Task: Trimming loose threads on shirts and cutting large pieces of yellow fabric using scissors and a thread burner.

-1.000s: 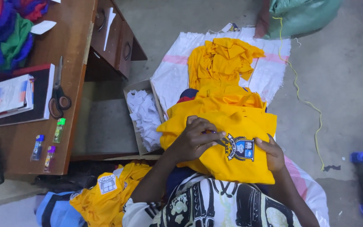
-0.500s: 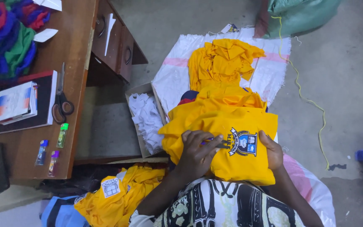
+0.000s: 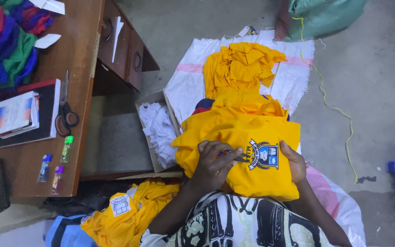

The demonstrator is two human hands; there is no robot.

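Observation:
A folded yellow shirt [image 3: 252, 137] with a blue and white badge [image 3: 264, 155] lies on my lap. My left hand [image 3: 213, 164] rests on it just left of the badge, fingers curled and pinching the cloth. A small purple thing [image 3: 225, 153] shows between those fingers; I cannot tell what it is. My right hand [image 3: 293, 162] grips the shirt's right edge beside the badge.
More yellow shirts [image 3: 241, 64] are heaped on a white sack [image 3: 184, 87] on the floor, with another heap [image 3: 129, 210] by my left knee. A cardboard box [image 3: 154, 98] holds white scraps. Scissors [image 3: 65, 112], a book and small bottles [image 3: 67, 148] lie on the wooden desk [image 3: 76, 59].
My left hand has shifted a little down and left along the shirt, away from the badge. The right hand stays on the shirt's edge.

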